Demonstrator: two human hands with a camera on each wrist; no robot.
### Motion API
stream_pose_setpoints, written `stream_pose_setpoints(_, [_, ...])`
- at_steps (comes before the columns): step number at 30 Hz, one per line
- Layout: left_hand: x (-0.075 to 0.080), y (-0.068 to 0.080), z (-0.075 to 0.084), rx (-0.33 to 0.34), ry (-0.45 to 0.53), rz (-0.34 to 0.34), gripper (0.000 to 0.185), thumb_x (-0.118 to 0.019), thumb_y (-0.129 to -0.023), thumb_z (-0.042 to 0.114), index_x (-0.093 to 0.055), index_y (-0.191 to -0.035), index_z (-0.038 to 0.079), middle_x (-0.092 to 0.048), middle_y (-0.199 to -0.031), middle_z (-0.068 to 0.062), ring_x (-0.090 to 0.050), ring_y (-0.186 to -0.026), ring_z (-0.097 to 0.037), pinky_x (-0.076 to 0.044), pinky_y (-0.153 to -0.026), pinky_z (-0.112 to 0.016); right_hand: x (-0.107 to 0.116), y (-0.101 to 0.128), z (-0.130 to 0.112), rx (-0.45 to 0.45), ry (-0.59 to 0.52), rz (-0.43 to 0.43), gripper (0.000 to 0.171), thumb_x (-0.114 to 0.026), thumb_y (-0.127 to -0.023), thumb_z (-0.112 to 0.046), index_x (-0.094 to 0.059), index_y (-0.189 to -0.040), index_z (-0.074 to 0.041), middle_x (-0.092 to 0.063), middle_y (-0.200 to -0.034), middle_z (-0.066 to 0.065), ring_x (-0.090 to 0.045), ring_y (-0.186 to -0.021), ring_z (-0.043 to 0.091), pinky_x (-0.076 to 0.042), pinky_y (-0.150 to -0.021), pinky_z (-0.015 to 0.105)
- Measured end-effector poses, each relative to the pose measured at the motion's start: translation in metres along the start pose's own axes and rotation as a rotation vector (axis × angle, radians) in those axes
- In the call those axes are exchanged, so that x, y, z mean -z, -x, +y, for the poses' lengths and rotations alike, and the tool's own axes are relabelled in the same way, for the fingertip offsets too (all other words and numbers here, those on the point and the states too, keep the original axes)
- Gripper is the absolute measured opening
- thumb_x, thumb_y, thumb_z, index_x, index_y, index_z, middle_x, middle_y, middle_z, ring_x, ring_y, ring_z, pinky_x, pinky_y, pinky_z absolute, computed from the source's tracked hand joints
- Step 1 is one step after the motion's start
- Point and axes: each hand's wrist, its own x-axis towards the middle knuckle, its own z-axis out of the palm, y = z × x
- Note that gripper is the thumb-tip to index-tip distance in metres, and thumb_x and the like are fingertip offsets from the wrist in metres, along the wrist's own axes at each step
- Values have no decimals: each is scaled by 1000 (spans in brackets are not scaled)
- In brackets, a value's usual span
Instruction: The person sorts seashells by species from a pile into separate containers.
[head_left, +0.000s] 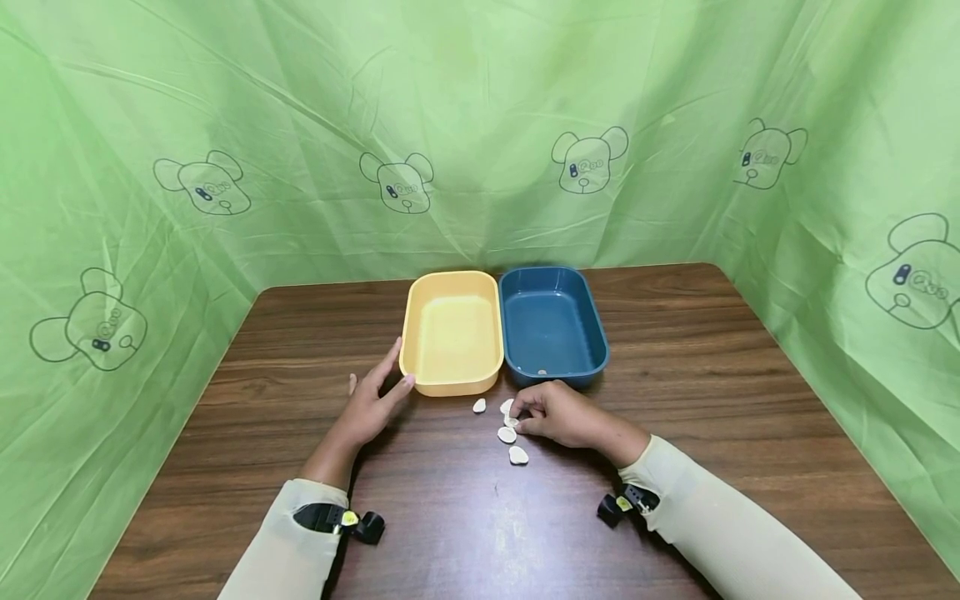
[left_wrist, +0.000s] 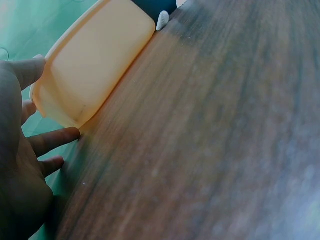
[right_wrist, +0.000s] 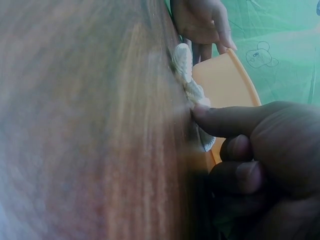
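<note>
At frame center, the right hand (head_left: 558, 414) is pinching a shell (head_left: 509, 407); the left hand (head_left: 372, 403), fingers straight, is touching the yellow tray (head_left: 452, 382).

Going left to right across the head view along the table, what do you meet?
Left hand touching the yellow tray → blue tray. In front of the trays, right hand pinches a white shell.

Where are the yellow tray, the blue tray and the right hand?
yellow tray (head_left: 452, 333), head view, bare floor.
blue tray (head_left: 552, 327), head view, bare floor.
right hand (head_left: 558, 414), head view, back of the hand.
</note>
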Motion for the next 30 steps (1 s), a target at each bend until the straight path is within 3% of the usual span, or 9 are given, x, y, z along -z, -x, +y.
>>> stream_pose_setpoints(18, [-1,0,0,-4,-13,3,76,-58,-113,45,-21,-177,25,-29,-181,-8,-24,-168,-44,20,-123,-83,0,1,0,23,11,17,5,-77,-100,-8,-78,-98,-13,-45,-66,-15,-42,-61,-3,-35,-59,18])
stream_pose_setpoints(25, [0,0,1,1,-3,5,76,-58,-113,46,-22,-177,26,-29,-181,-8,-24,-168,-45,21,-123,-82,0,1,-1,28,0,26,10,-75,-101,-5,-76,-92,-11,-57,-69,-15,-47,-64,-3,-39,-60,17])
stream_pose_setpoints(30, [0,0,2,-1,-3,5,76,-59,-113,44,-22,-177,24,-30,-180,-9,-25,-168,-44,20,-123,-82,0,1,-1,19,2,35,10,-74,-101,-5,-76,-92,-9,-53,-67,-14,-46,-62,-3,-37,-58,17])
